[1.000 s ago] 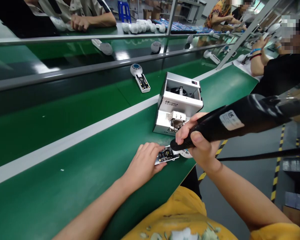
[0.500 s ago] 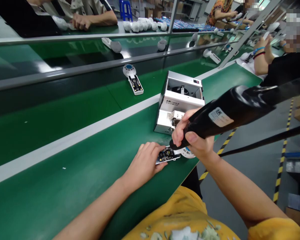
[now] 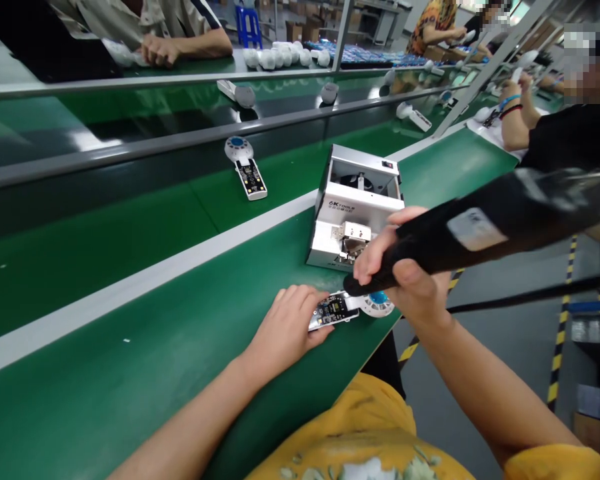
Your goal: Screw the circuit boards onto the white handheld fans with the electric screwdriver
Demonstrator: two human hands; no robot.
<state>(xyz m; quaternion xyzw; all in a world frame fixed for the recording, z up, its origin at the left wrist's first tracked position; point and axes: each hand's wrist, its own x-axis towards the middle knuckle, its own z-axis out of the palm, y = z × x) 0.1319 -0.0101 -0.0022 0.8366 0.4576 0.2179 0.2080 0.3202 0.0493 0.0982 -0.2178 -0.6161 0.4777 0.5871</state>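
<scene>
My left hand (image 3: 285,322) rests on a white handheld device with an exposed circuit board (image 3: 334,310), its fingers pressing the board against the green conveyor belt (image 3: 130,333). The device's round head with a blue centre (image 3: 379,304) lies beyond my right hand. My right hand (image 3: 403,263) grips a black electric screwdriver (image 3: 480,230), its tip held close above the board's end. Right behind the hands stands a silver 6K Tools screw feeder (image 3: 355,213). Whether the tip touches the board is hidden.
A second opened device (image 3: 245,170) lies on the farther green belt, beyond a white edge strip (image 3: 180,257). Metal rails (image 3: 180,137) run behind it. Co-workers' arms (image 3: 515,120) work at the right and far side. A screwdriver cable (image 3: 530,297) runs right over the taped floor.
The device on the farther belt has travelled left. My right hand and the screwdriver have shifted slightly right, showing more of the blue-centred head. My left hand stays on the board.
</scene>
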